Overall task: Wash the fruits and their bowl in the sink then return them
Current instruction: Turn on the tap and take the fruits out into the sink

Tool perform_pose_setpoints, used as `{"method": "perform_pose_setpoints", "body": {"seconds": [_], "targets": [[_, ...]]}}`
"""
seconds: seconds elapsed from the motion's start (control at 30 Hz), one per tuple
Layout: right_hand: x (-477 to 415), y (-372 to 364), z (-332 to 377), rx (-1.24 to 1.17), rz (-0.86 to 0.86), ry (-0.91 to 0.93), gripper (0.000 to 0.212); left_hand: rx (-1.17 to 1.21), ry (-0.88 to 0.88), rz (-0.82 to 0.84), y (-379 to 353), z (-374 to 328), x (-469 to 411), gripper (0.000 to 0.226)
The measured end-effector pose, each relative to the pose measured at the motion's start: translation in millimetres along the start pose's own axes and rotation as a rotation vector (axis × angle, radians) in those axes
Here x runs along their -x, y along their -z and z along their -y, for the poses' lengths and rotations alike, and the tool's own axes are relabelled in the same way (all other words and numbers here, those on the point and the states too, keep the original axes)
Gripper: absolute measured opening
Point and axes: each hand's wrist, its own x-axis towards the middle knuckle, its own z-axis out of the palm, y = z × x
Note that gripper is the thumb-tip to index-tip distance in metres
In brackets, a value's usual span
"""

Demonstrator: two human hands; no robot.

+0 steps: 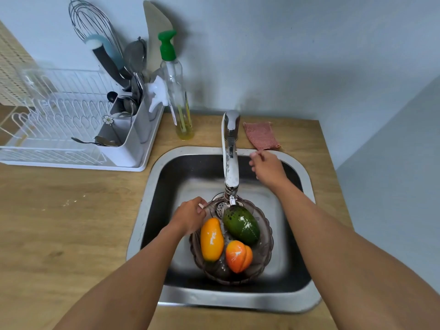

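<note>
Head view: left grip (190, 216) pinches the near-left rim of bowl (267, 239), which sits in sink (147, 210) under tap (231, 163) with three fruits (212, 239) inside. Right grip (269, 166) is loose and empty, far right of tap. Risk: one-sided hold tips bowl, spilling fruits.

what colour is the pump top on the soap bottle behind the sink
Green. The pump top caps the clear bottle; the head view shows it plainly.
</note>
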Motion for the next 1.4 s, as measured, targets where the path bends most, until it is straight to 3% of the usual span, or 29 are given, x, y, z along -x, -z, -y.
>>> {"method": "perform_pose_setpoints", "body": {"seconds": [0.13,0.2,0.3,0.4,0.57,0.73,0.9,1.2,1.4], "targets": [[24.7,-16.3,-57.0,0.25,0.117,-0.132,0.021,-0.05,0.018,0.042,-11.6,4.3,5.8,0.029],[39.2,-26.4,-78.4,0.309,0.217,-0.189,0.021,-0.109,0.019,0.056,-17.0,2.9,6.8,0.041],[55.2,-38.4,-94.0,0.413,0.356,-0.186,0.06,-0.177,0.005,0.048,-21.4,0.5,6.6,0.059],[64.7,-49.9,-97.2,0.486,0.386,-0.157,0.091,-0.26,-0.01,0.063,-21.4,-0.9,7.0,0.076],[72.2,-68.5,-100.5,0.716,0.305,-0.071,0.105,-0.521,-0.115,0.178,-24.1,0.3,12.1,0.104],[74.3,-81.8,-103.5,0.769,0.171,-0.033,0.1,-0.609,-0.143,0.216,-29.1,-0.4,17.1,0.108],[72.5,-76.6,-105.8,0.793,0.156,0.011,0.096,-0.589,-0.13,0.228,-28.7,-0.9,19.3,0.106],[59.0,-35.5,-97.3,0.296,-0.028,0.002,0.091,-0.584,-0.117,0.25,-27.4,-5.7,19.7,0.101],[25.6,-8.6,-85.3,0.578,-0.15,0.026,0.101,-0.584,-0.107,0.26,-29.3,-6.0,20.0,0.102]]}}
